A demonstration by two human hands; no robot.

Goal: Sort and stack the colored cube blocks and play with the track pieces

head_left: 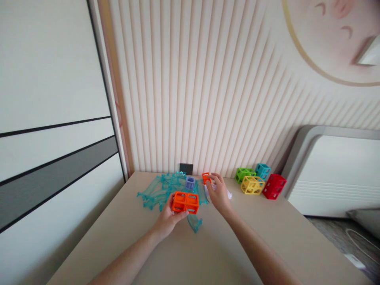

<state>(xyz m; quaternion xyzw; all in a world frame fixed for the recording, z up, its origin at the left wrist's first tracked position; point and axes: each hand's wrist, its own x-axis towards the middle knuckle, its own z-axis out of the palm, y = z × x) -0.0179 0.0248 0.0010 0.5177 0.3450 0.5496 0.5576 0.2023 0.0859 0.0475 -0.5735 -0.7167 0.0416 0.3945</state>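
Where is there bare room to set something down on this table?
Bare tabletop lies right of the right hand, nearer than the red cube, and at near left, short of the clear teal pieces. Crowded where the left hand holds the orange block and the right pinches a small orange piece.

The left hand [168,217] grips a joined orange cube pair [185,202] while the right hand [219,194] pinches a small orange cube [206,177].

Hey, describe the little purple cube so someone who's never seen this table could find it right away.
On the beige table, look toward the ribbed wall, where clear teal pieces lie in a heap. The purple cube sits among them, just behind the orange double block in the left hand. It is the only lilac open-frame cube there.
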